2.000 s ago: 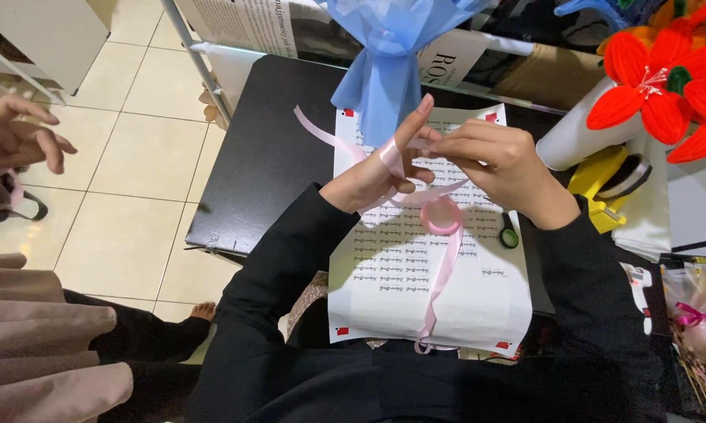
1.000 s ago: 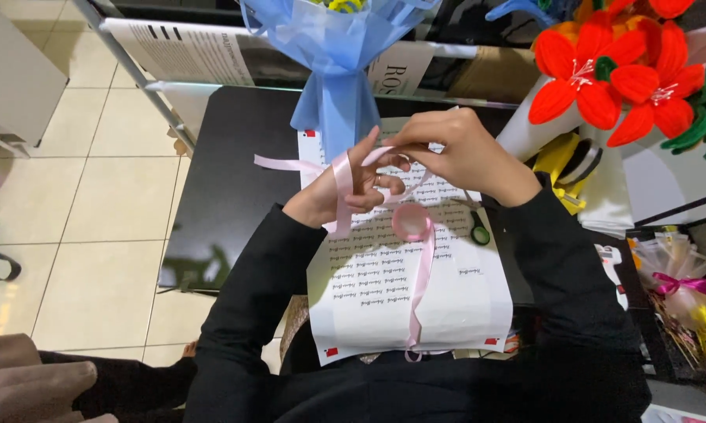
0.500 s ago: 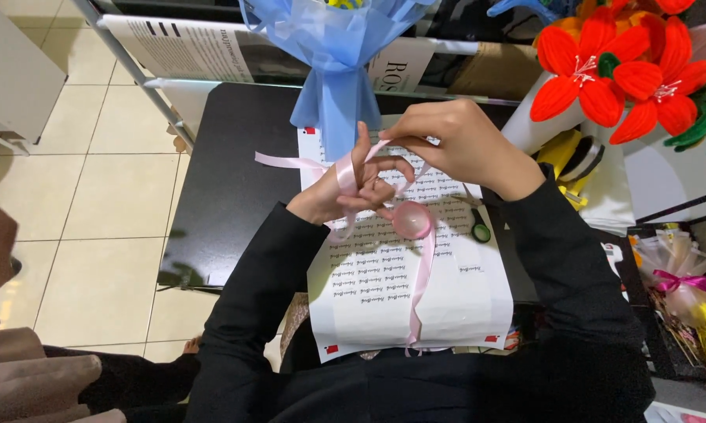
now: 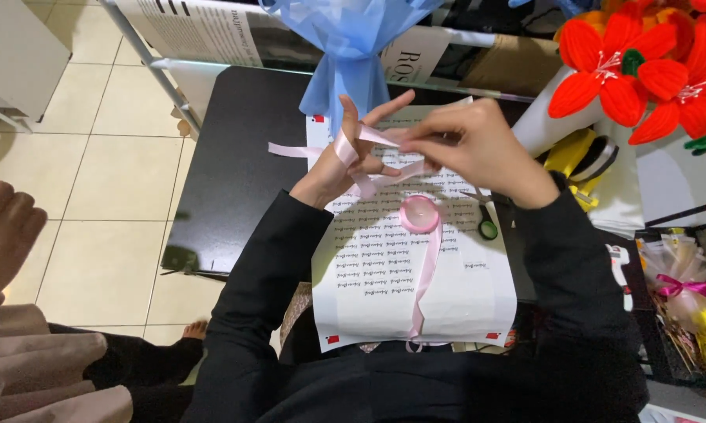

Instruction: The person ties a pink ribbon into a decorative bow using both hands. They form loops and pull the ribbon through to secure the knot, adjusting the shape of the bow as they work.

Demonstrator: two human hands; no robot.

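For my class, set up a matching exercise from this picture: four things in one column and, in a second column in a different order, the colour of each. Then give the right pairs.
Things
1. ribbon
2. bouquet wrap
3. flowers
4. table

Colours
A. black
B. light blue
C. pale pink
D. red-orange

Right pairs: 1-C, 2-B, 3-D, 4-A.

The ribbon runs from its roll on the printed sheet up to the left hand, where it is looped round the fingers, while the right hand pinches it.
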